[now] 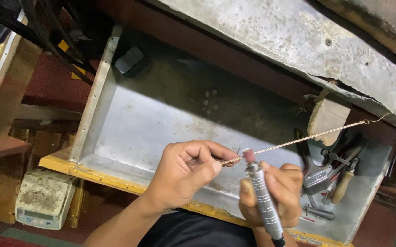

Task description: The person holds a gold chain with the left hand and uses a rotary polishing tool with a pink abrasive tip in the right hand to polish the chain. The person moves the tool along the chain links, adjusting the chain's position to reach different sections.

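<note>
tools [330, 183] in tray [129, 132] right | scale [42, 199] left, below tray

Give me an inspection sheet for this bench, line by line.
Surface: metal tray, scuffed, yellow front edge.
Job's things: chain stretched taut from wooden peg; rotary tool with pink tip at the chain.
Clutter: pliers and tools in tray's right corner; dark block at back.
Grippers: left hand pinches chain end; right hand grips rotary tool.
Cables: black cables, upper left.
Surroundings: dusty scale on floor, wooden frame.
</note>
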